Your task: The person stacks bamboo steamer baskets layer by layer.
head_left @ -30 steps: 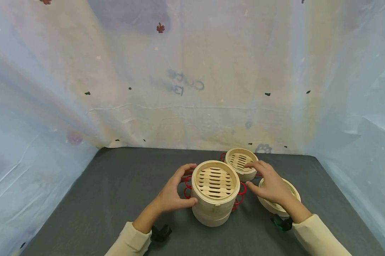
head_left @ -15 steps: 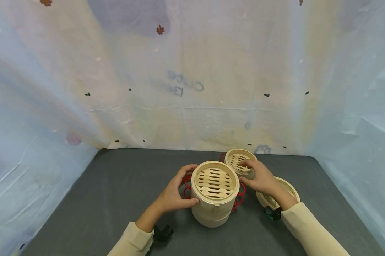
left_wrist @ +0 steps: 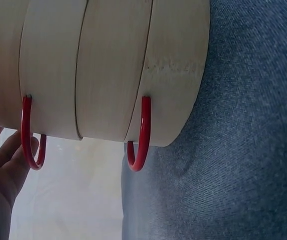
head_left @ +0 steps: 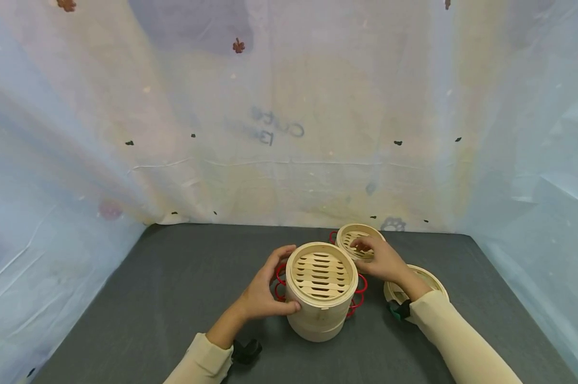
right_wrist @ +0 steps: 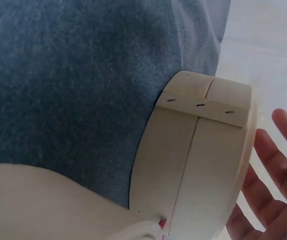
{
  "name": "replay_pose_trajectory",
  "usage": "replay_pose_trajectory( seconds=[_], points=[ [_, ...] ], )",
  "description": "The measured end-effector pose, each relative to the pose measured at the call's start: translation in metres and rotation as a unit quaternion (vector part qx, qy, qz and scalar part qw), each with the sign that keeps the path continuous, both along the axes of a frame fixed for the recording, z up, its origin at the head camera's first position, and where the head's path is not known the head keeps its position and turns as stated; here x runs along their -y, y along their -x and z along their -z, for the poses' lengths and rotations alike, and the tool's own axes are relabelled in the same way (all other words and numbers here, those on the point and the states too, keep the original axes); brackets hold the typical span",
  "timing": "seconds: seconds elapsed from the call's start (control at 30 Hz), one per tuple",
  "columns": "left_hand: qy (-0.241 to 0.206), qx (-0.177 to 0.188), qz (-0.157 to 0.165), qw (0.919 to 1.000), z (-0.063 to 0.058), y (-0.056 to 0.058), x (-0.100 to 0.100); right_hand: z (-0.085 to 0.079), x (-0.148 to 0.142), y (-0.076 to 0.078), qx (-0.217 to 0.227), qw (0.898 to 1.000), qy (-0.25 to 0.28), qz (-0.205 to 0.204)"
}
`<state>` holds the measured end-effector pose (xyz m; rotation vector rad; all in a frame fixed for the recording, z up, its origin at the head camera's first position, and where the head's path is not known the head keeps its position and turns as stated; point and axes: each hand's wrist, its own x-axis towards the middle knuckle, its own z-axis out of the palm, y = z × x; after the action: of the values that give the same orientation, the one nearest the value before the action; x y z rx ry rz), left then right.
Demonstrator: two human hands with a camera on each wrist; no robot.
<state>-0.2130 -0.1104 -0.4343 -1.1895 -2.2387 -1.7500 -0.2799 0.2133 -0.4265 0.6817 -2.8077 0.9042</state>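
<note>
A tall stack of bamboo steamers [head_left: 318, 314] with red side handles stands on the dark cloth in the head view, its slatted top facing up. My left hand [head_left: 260, 293] curves round the stack's left side, thumb on the front wall. The left wrist view has its fingers beside a red handle [left_wrist: 33, 132]. Behind stands a smaller bamboo steamer [head_left: 348, 234]. My right hand [head_left: 382, 260] reaches over it, fingers spread above the slats and thumb near its front wall. In the right wrist view, its wall [right_wrist: 183, 150] shows staples, and the fingers lie by its top rim.
Another round bamboo steamer piece [head_left: 435, 280] lies at the right, partly hidden under my right forearm. Dark cloth [head_left: 174, 298] covers the table. A pale patterned sheet [head_left: 318, 106] hangs at the back and sides.
My right hand has moved left from beside the tall stack to over the smaller steamer behind. The left hand stays at the stack, almost unmoved.
</note>
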Motion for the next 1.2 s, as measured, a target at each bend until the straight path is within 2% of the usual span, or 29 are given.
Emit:
replay_pose_trajectory(
  seconds=[0.17, 0.53, 1.2],
  points=[
    [0.001, 0.009, 0.001, 1.0, 0.001, 0.001, -0.001, 0.005, 0.001, 0.006, 0.007, 1.0, -0.004, -0.011],
    [0.002, 0.013, 0.006, 0.9999, 0.003, 0.003, -0.002, 0.014, 0.003, 0.013, 0.012, 1.0, -0.022, 0.005],
    [0.021, 0.018, 0.003, 0.9996, 0.0, 0.001, -0.003, 0.017, 0.003, 0.014, 0.014, 0.999, -0.026, 0.014]
  ],
)
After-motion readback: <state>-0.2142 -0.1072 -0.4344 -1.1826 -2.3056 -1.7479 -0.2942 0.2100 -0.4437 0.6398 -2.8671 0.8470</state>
